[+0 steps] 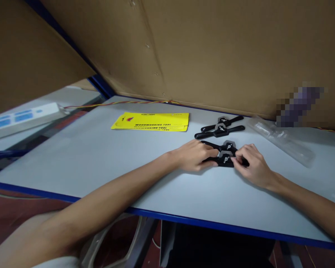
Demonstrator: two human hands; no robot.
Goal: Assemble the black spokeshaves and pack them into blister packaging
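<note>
Several black spokeshave tools lie on the pale grey table. My left hand is curled over the left handle of the nearest black tool. On that tool's right side, my right hand pinches its right end beside its small metal screw. A second black tool touches the far side of the one I hold. A further pair of black tools lies behind them, untouched.
Yellow printed cards lie at the back left. Clear plastic packaging rests at the back right. Cardboard panels wall off the back and left. A white power strip sits beyond the left edge. The blue front edge is near.
</note>
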